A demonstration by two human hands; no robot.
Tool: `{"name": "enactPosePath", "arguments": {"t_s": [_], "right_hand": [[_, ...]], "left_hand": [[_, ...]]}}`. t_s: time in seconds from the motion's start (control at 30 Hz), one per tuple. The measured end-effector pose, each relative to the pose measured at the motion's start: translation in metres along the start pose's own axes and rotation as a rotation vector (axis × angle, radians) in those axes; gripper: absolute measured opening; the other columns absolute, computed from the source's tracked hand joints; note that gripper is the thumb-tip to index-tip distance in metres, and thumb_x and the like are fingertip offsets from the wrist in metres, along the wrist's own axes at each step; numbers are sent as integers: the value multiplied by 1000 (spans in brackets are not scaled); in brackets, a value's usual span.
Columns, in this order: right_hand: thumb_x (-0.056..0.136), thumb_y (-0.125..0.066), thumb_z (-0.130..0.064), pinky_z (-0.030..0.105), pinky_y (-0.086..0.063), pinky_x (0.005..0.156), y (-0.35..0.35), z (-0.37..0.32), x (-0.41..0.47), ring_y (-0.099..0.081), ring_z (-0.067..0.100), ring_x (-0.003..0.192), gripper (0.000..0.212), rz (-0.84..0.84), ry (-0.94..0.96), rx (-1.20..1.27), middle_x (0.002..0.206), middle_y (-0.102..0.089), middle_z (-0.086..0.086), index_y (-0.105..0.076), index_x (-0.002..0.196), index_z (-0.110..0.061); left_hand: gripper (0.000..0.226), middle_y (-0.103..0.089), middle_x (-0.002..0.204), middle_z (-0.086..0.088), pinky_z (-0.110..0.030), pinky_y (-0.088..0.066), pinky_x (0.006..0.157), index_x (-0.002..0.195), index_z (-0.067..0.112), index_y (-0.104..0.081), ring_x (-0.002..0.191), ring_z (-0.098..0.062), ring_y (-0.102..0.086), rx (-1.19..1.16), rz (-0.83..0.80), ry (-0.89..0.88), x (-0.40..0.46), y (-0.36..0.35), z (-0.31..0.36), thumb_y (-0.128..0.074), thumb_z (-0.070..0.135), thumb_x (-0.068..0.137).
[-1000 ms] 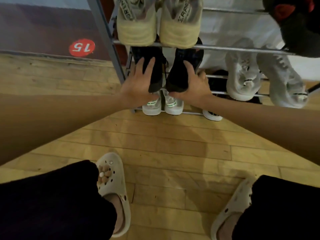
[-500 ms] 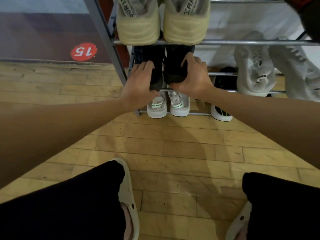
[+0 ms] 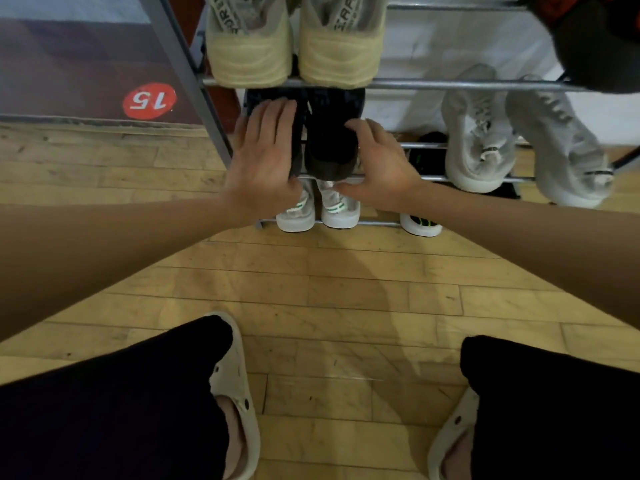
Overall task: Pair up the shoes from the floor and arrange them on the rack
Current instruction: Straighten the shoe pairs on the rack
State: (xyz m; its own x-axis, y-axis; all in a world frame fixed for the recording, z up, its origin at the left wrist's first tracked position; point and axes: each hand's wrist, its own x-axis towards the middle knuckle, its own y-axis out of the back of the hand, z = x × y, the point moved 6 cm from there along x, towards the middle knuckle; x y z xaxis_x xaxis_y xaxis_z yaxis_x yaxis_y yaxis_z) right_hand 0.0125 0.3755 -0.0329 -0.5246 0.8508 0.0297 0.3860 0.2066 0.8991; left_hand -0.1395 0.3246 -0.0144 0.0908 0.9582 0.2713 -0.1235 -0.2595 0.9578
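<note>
On the rack's (image 3: 194, 69) middle shelf: left hand (image 3: 265, 161) flat, fingers released, on left black shoe (image 3: 298, 133); right hand (image 3: 379, 168) loosely cupping right black shoe (image 3: 330, 147). Risk: heels overhang front rail; careless withdrawal could tip them off

— What sort of place is this?

— An indoor room set up for shoe storage, though whether it is a home or a staged recording space I cannot tell. A metal rack (image 3: 450, 85) with thin bar shelves stands at the far side, filled with sneakers: a cream pair (image 3: 294, 46) on top, grey ones (image 3: 478, 140) to the right.

— And the floor?

— Worn wooden floor (image 3: 346, 289) of pale yellow boards. At the far left, a round red sticker (image 3: 149, 100) reading 15 marks a dark panel, which hints at a numbered station.

— Anything homely?

— The person wears soft white clogs (image 3: 235, 386).
</note>
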Motion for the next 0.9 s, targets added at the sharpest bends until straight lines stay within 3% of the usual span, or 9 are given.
{"name": "enactPosePath", "arguments": {"t_s": [0.13,0.3,0.4,0.5,0.57,0.67,0.9], "right_hand": [[85,-60,-25,43,-26,111,39,23,-41,-29,34,135,66,133,53,-259,149,-28,18,-31,142,-10],[82,-59,-21,44,-33,99,90,96,-100,-41,40,118,56,310,-55,-423,132,-42,24,-38,131,-3],[80,-61,-26,51,-32,100,108,152,-119,-38,43,121,62,274,-235,-534,133,-38,28,-28,129,-10],[72,-71,-32,54,-30,103,116,204,-131,-29,43,130,83,120,-480,-534,140,-29,26,-27,138,-9],[72,-76,-27,54,-32,103,112,226,-134,-29,42,130,84,10,-554,-491,139,-29,24,-27,139,-12],[74,-73,-8,52,-38,104,105,239,-129,-33,47,126,75,-13,-503,-421,139,-30,26,-32,137,-11],[81,-71,-11,47,-37,103,112,235,-132,-43,44,119,51,168,-352,-424,129,-43,23,-42,123,-1]], "left_hand": [[68,-49,134,-18,-47,-25,113,135,-1,-44,124,-34,-46,69,0,-352,-7,1,53,-51,11,69],[57,-48,133,-16,-40,-30,107,134,2,-45,123,-31,-47,-57,-86,-414,5,-12,113,-57,15,79],[64,-41,142,-14,-39,-36,106,141,5,-37,129,-29,-42,-191,-149,-359,26,-25,150,-63,23,85],[77,-36,146,-11,-37,-35,107,146,12,-30,133,-27,-38,-333,-228,-235,48,-44,184,-68,34,84],[83,-34,147,-11,-38,-35,105,148,14,-27,133,-28,-38,-379,-275,-165,60,-55,203,-71,38,81],[86,-29,145,-13,-38,-39,102,148,18,-25,128,-32,-42,-433,-328,-85,70,-68,223,-74,38,80],[87,-30,137,-10,-29,-39,100,144,25,-33,119,-28,-47,-492,-281,24,84,-75,221,-82,30,72]]}}
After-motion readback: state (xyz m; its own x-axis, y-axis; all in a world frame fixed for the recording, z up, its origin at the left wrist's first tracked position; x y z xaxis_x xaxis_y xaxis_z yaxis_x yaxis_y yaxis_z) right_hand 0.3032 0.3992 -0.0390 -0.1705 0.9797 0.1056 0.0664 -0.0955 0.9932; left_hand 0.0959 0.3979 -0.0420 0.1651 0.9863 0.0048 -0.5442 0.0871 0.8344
